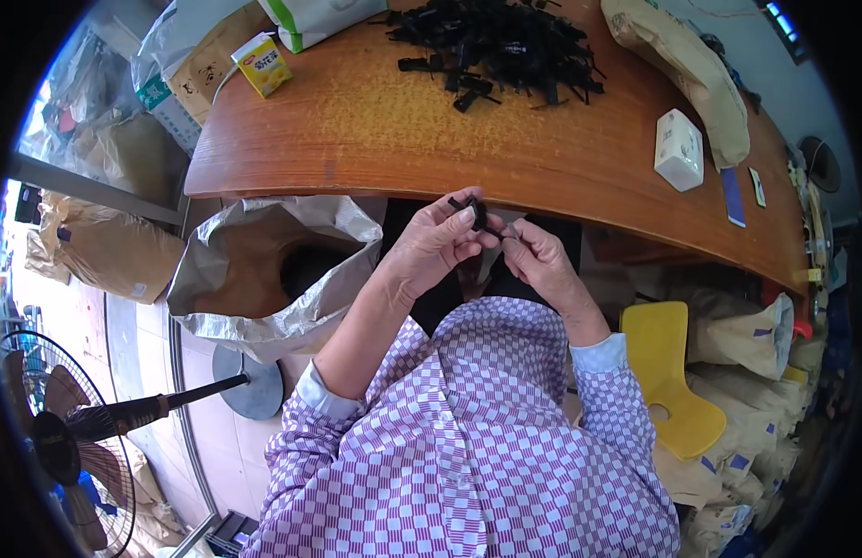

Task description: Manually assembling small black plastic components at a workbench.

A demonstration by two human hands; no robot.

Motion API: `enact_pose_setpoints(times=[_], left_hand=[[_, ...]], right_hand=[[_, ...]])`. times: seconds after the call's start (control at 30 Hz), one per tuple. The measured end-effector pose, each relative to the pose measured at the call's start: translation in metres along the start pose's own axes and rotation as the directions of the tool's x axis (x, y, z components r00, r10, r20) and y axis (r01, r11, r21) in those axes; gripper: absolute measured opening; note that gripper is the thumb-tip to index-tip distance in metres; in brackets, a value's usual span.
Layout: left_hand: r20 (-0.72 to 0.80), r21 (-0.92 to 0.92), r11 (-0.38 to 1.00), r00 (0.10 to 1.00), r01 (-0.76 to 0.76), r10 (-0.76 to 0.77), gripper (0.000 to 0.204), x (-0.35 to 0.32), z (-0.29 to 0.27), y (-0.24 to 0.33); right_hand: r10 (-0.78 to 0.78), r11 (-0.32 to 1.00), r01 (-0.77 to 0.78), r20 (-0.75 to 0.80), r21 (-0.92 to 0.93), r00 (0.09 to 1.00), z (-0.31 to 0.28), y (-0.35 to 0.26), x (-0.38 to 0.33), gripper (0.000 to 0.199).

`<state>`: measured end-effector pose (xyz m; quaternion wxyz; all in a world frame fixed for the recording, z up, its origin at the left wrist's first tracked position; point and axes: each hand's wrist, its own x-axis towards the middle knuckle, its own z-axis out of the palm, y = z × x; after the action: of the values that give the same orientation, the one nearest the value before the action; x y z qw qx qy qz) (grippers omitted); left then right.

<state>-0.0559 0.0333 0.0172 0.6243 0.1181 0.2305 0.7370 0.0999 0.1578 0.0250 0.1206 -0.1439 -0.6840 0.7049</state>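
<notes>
Just in front of the table's near edge, my left hand (429, 246) pinches a small black plastic part (478, 214) between thumb and fingers. A thin black stem runs from it toward my right hand (540, 260), whose thumb and fingertips are closed on that end. The part's exact kind is too small to make out. A heap of similar black plastic parts (505, 46) lies at the far middle of the wooden table (356, 139). Below the table edge, left of my left hand, stands a large open sack (273, 321) with a dark inside.
A yellow carton (261, 65) stands on the table's far left. At the right are a white tissue pack (679, 151) and a long brown paper sack (691, 79). A yellow chair (668, 381) is on my right; a fan (68, 437) stands at my left.
</notes>
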Motion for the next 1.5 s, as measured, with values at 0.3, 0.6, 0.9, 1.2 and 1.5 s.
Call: enact_pose_setpoints(times=[0.3,0.6,0.9,1.2,1.5], left_hand=[[-0.18,0.277,0.961,0.982,-0.008,0.06,0.032,-0.014,0.017,-0.031],[-0.114,0.788,0.614,0.968,-0.049,0.224,0.028,-0.018,0.028,-0.05],[-0.09,0.955,0.298,0.954,0.001,0.286,0.032,-0.02,0.025,-0.054],[0.112,0.987,-0.152,0.887,-0.048,0.448,0.033,-0.025,0.023,-0.062],[-0.195,0.688,0.718,0.928,-0.102,0.319,0.025,-0.024,0.019,-0.043]], right_hand=[[-0.009,0.996,-0.016,-0.291,-0.083,0.957,0.016,0.015,-0.033,0.014],[-0.096,0.981,0.052,-0.239,-0.187,0.966,0.032,0.009,-0.041,0.019],[-0.027,0.979,-0.023,-0.241,-0.203,0.97,0.037,0.015,-0.042,0.021],[-0.062,0.959,-0.027,-0.301,-0.281,0.952,0.046,0.036,-0.037,0.024],[-0.031,0.997,0.003,-0.365,-0.078,0.931,0.041,0.025,-0.037,0.019]])
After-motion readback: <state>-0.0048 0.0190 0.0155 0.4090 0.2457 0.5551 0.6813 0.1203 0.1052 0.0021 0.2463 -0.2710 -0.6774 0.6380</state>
